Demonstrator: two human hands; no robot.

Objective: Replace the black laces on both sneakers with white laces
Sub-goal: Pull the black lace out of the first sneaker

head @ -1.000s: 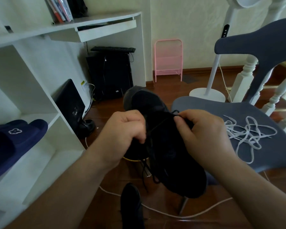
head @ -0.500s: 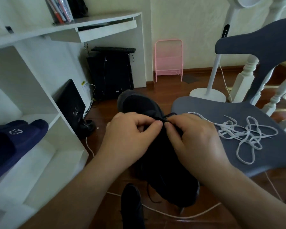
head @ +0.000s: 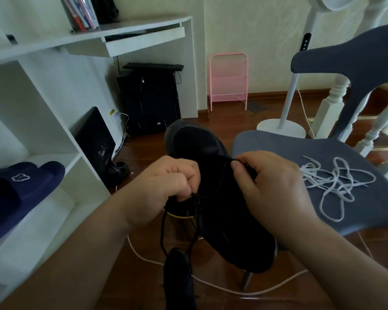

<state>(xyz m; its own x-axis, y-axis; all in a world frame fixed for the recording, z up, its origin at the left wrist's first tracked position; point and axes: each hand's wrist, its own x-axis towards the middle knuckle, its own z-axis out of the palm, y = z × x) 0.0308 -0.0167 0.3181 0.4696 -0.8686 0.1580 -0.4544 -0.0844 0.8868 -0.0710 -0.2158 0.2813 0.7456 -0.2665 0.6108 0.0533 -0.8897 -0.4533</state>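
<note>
Sneaker number one is black and is held up in the air between both hands, with its toe pointing away and its heel near the person. Its black lace is partly out, and loose ends hang down from the left hand. That hand is closed in a fist around the loose lace, just beside the shoe. The right hand pinches a bit of lace up near the tongue with its thumb and first finger. The two hands are a little apart, one on each side of the shoe.

The white laces lie in a messy pile on the blue chair, not used yet. The second sneaker sits on the floor below, only partly in view.

I think the step now is pulling the black lace out, hole by hole. To do it well, loosen one crossing at a time near the top and pull gently. Keep the shoe steady with the other hand, so the lace does not knot or snag
</note>
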